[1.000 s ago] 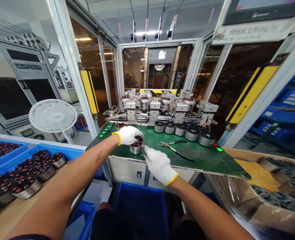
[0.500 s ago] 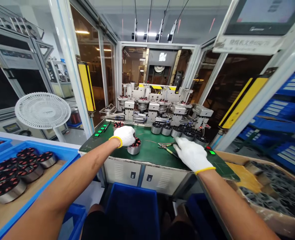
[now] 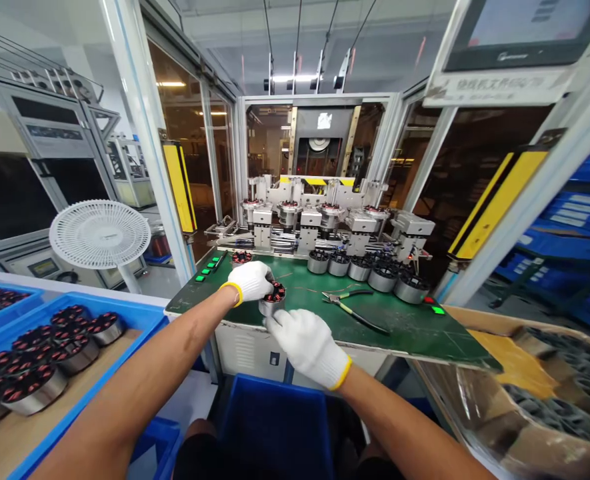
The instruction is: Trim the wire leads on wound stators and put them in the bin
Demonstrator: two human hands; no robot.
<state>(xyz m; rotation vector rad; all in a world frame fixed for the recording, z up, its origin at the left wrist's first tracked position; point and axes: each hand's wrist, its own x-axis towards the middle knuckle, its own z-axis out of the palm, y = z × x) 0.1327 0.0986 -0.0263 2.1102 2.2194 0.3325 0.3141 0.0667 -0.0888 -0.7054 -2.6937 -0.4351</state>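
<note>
Taking the wound stator [image 3: 273,305] as the clock's centre, you have it near the front edge of the green worktop [image 3: 419,333], its copper-wound top facing up. Your gloved left hand [image 3: 251,280] comes in from ten o'clock, fingers curled and apparently gripping its rim, probably to steady it. Your gloved right hand [image 3: 305,343] lies at five o'clock, fingers bent together and reaching the front of the steel wall; whether they grip or merely touch, I cannot tell.

The cutting pliers [image 3: 335,299] lie at three o'clock with handles spread, well placed, I judge, for your right hand. Thin wire strands [image 3: 309,289] lie between them and the stator. Between two and three o'clock, a row of bare cores [image 3: 359,269] lines the back, perhaps so the front stays workable. A second wound stator [image 3: 241,257] sits at eleven o'clock, beyond your left hand, and the winding machine [image 3: 309,223] stands at one o'clock.

Your left fingertips are lost behind the stator's rim, and your right fingers cover part of its base, so whether it rests flat is unclear. The blue tray [image 3: 149,319] at nine o'clock is cut off by the picture's edge, and the monitor [image 3: 532,33] at two o'clock is cropped and unreadable.
</note>
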